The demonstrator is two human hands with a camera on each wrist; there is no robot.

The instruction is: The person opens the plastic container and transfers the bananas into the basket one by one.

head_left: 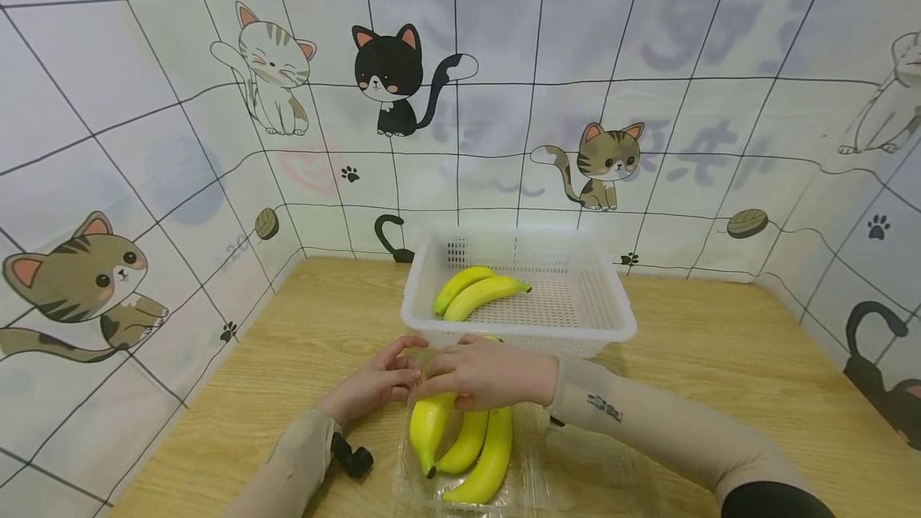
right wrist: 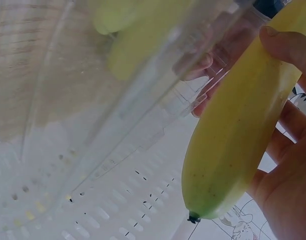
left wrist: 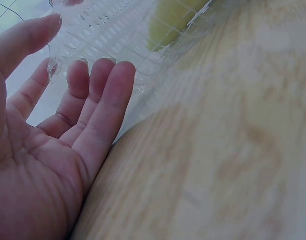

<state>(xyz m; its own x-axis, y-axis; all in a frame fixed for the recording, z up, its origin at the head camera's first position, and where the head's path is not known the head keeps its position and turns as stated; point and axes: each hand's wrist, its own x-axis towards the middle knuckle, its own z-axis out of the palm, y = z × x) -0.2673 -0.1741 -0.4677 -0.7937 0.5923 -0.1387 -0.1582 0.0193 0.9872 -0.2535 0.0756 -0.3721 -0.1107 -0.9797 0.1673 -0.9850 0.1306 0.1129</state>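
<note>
So I've got the right hand (head_left: 492, 374) wrapped around a banana (head_left: 429, 424), thumb on one side and fingers on the other. That banana sits over the left part of a clear plastic container (head_left: 531, 458), but honestly I can't tell if it's touching the bottom. Two more bananas (head_left: 496, 456) lie side by side in there, right next to it.

My left hand (head_left: 376, 386) is at the container's left edge, fingers loosely bent and a bit spread, thumb apart from them. Looks like the fingertips are about at the plastic; can't say for sure they're touching.

Just past both hands there's a white perforated basket (head_left: 557, 310) with two bananas (head_left: 484, 296) in its left side. Everything's on a wood-grain table (head_left: 345, 302), with a cat-print wall (head_left: 496, 182) behind. Pretty cute, ngl.
</note>
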